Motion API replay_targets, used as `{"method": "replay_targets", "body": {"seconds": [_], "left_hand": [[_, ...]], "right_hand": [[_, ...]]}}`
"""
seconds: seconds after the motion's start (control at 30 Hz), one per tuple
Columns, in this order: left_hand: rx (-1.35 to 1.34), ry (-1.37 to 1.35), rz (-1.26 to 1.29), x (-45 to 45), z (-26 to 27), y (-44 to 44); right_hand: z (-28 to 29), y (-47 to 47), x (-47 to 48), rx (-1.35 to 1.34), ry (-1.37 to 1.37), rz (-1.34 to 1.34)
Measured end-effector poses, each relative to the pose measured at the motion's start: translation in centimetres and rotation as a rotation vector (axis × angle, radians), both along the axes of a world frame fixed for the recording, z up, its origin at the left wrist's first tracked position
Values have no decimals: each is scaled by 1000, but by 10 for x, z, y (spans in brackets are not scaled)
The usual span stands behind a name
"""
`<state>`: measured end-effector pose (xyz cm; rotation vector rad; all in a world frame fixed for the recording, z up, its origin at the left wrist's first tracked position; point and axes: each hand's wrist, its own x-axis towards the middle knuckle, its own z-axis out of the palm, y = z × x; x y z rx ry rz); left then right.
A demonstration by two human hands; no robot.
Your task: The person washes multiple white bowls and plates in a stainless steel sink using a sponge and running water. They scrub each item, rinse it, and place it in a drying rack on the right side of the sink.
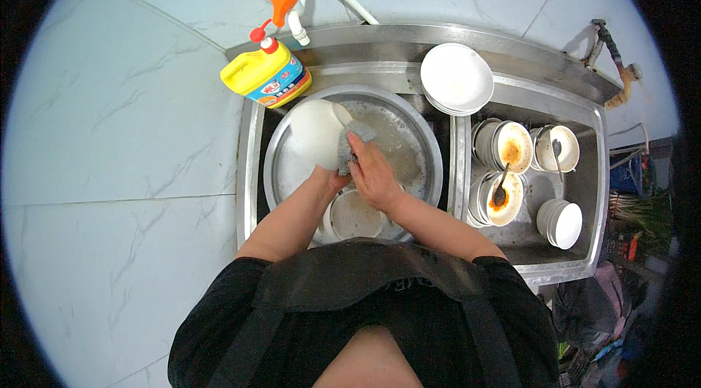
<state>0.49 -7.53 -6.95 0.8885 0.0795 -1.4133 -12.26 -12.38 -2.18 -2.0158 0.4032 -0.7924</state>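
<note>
My left hand (332, 178) holds a large white bowl (313, 133), tilted over a wide metal basin (436, 169) of water in the left sink. Much of the left hand is hidden by the bowl and cloth. My right hand (373, 173) presses a grey scrubbing cloth (356, 139) against the bowl's right rim. Below the hands, another white bowl (356, 215) lies in the basin, near the apron's edge.
A yellow detergent bottle (268, 75) with a red pump stands at the back left, beside a tap (298, 18). White plates (457, 78) are stacked behind the sink divider. The right sink (534, 254) holds stacked soiled bowls (512, 147), spoons (499, 193) and small white dishes (564, 225).
</note>
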Motion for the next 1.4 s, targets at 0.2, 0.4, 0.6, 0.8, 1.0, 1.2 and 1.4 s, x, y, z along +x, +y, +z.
{"method": "replay_targets", "body": {"seconds": [0.2,0.4,0.6,0.8,1.0,1.2,1.4], "left_hand": [[-69,-631,-277,-16,17,12],[-173,-1036,-349,-31,32,22],[17,207,44,-27,30,23],[12,46,-35,-27,26,34],[-85,73,-58,-21,25,50],[16,-142,-57,-30,34,44],[18,-336,13,-45,59,56]], "right_hand": [[21,-48,15,55,153,98],[1,-49,9,1191,-4,-34],[6,-4,-13,472,54,-138],[27,11,-26,83,-127,-60],[43,10,-38,31,73,63],[62,44,-46,-224,78,-1],[84,22,-35,-155,213,-129]]}}
